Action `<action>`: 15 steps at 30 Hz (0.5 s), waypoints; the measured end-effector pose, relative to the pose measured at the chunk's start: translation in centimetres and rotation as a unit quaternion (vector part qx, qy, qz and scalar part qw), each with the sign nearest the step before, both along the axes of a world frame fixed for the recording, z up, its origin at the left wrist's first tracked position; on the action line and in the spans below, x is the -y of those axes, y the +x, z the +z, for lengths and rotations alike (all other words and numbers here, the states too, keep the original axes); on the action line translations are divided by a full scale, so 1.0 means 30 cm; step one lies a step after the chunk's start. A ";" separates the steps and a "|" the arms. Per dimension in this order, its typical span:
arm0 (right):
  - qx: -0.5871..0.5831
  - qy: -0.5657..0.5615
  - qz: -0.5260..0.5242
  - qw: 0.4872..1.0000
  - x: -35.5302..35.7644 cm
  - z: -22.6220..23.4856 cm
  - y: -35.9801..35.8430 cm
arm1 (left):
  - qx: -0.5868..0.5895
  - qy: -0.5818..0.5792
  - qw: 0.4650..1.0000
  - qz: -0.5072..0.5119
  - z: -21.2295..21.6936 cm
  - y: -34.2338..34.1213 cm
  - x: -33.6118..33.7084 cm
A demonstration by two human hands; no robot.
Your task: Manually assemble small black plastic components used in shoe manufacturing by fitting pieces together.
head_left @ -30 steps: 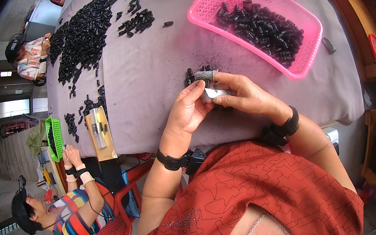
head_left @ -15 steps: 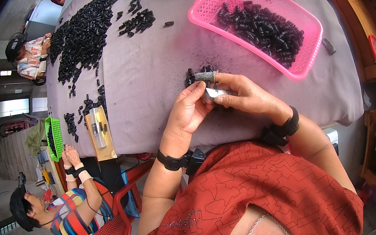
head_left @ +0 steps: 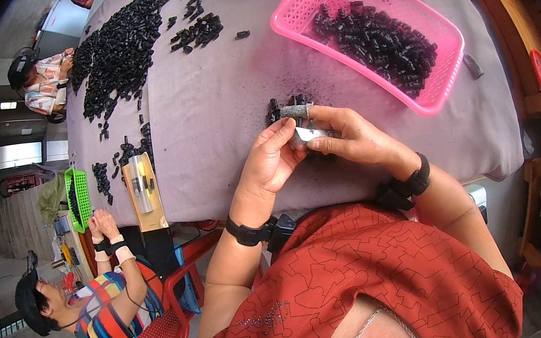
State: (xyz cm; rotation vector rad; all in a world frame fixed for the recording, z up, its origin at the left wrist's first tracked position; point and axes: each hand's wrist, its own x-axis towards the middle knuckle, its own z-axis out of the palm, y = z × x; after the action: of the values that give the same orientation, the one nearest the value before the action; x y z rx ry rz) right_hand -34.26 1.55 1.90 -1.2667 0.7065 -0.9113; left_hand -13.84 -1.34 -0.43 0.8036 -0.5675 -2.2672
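My right hand (head_left: 354, 132) is closed around a shiny silver metal piece (head_left: 310, 134) that looks like a small blade, held between thumb and fingers. A grey, rough-looking wrap (head_left: 296, 111) covers the tip of its index finger. Touching it from the left, my left hand (head_left: 273, 155) is closed in a pinch; whatever it holds is hidden by the fingers and the metal. Just beyond the fingertips, several small black cylindrical parts (head_left: 273, 109) lie on the grey cloth (head_left: 220, 100), and dark crumbs are scattered around them. More black parts show partly beneath my hands.
A pink basket (head_left: 423, 106) with many black parts stands at the far right. Large heaps of black parts (head_left: 115, 52) spread over the far left. A tan tray (head_left: 148, 216) holds a clear tube. Two people sit along the left side, one beside a green basket (head_left: 85, 200).
My hands stay in nearly the same place and keep the same hold. At the lower left, the seated person's head and hands have shifted slightly.
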 end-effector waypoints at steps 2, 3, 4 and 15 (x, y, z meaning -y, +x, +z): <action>0.002 0.003 0.001 1.000 0.001 0.000 0.000 | 0.018 0.015 1.000 0.016 0.025 -0.017 -0.005; 0.003 0.004 0.001 1.000 0.000 0.000 0.001 | 0.036 0.030 0.998 0.031 0.035 -0.023 -0.007; 0.002 0.004 0.001 1.000 -0.001 0.003 0.002 | 0.035 0.030 0.998 0.031 0.031 -0.022 -0.006; -0.023 -0.015 -0.018 0.999 0.001 -0.006 0.002 | 0.028 0.014 0.999 0.019 0.035 -0.016 -0.009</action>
State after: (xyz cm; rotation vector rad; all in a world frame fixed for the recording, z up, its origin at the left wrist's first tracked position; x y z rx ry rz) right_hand -34.21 1.53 1.73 -1.3093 0.7574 -0.9278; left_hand -14.31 -1.06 0.61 0.8874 -0.5428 -2.2272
